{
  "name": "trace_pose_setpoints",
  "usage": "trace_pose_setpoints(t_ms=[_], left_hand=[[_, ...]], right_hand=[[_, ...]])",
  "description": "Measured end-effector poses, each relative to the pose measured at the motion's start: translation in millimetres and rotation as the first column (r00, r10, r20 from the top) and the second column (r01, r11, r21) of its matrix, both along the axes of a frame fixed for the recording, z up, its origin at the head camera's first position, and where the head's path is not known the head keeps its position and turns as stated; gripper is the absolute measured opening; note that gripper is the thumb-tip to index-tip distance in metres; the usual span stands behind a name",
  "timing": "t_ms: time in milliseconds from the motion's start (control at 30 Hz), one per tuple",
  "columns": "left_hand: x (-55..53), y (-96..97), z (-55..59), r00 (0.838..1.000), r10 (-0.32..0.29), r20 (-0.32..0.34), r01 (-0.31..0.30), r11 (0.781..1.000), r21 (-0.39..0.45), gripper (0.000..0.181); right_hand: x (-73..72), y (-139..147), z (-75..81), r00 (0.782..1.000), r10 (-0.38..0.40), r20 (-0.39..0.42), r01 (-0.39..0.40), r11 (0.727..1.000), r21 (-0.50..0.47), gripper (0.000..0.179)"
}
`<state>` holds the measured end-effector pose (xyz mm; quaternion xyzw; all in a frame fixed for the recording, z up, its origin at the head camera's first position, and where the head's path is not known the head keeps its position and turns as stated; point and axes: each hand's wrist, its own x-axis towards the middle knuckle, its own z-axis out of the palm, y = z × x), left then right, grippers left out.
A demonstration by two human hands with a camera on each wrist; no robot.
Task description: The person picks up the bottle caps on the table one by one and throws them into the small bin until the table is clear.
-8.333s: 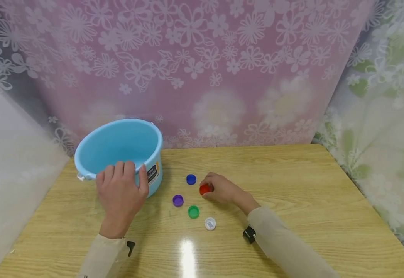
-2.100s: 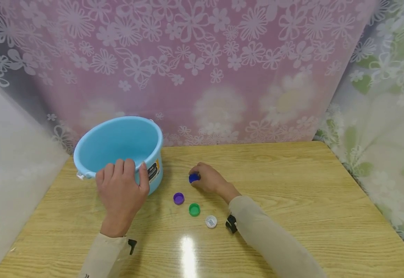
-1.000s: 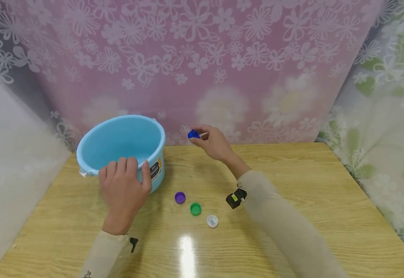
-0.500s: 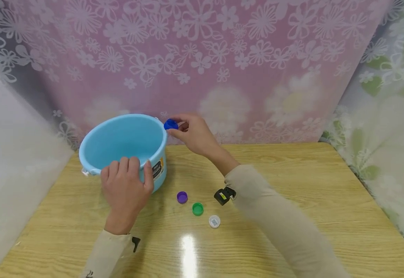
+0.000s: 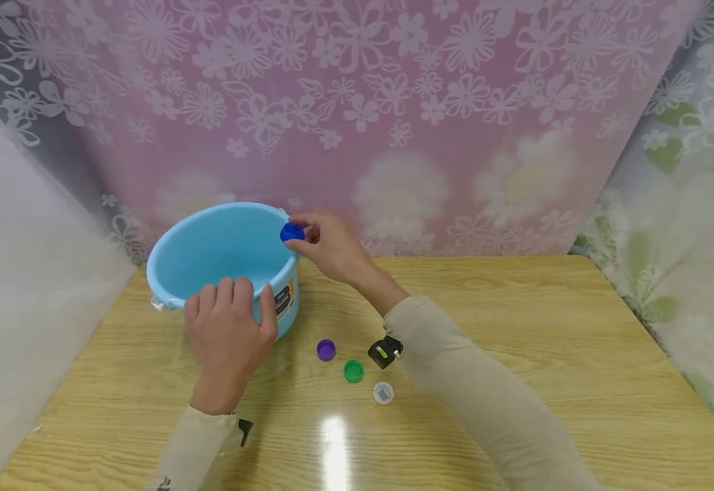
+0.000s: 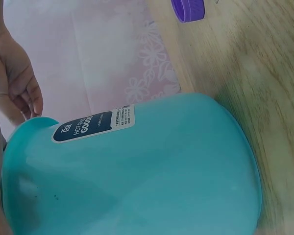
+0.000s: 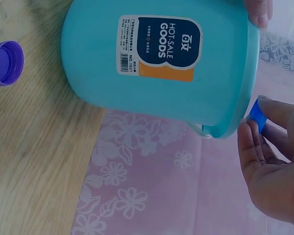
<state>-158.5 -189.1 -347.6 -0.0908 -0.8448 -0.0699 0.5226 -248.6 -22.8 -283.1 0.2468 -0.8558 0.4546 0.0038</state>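
A light blue bucket (image 5: 209,235) stands at the left of the wooden table, a label (image 7: 159,47) on its side. My left hand (image 5: 226,334) grips the near part of its rim, fingers over the edge and thumb to the right. At the right side of the rim, my right hand (image 5: 332,247) pinches a blue bottle cap (image 5: 292,232) between thumb and fingers. In the right wrist view the blue cap (image 7: 257,115) shows right at the bucket's rim. A purple cap (image 5: 326,350), a green cap (image 5: 353,371) and a white cap (image 5: 383,393) lie on the table.
The wooden table (image 5: 485,327) extends to the right of the caps. A pink flowered curtain (image 5: 393,136) hangs behind it, and a pale green-patterned curtain (image 5: 688,204) hangs along the right. A white bucket handle end (image 5: 157,305) sticks out at the rim's left.
The red cap seen earlier in my right hand is gone from view. My right hand has since picked up the blue cap and carried it up and left to the bucket's rim.
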Motion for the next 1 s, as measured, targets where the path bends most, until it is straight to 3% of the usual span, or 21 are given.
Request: trace_pose_setpoints(t_ms=[500,1000], left_hand=[[-0.7,1.3,-1.0,1.0,-0.01,-0.003,0.01,1.0,-0.003,0.036],[-0.5,-0.4,-0.4,1.0,0.0,-0.001,0.0,1.0,0.003,0.036]], right_hand=[[-2.0,-4.6,-4.3,1.0,-0.026,-0.005,0.026,1.0,-0.009,0.041],[-3.9,-13.3,-15.1,0.996,-0.058,-0.066,0.057,0.998,-0.013,0.041]])
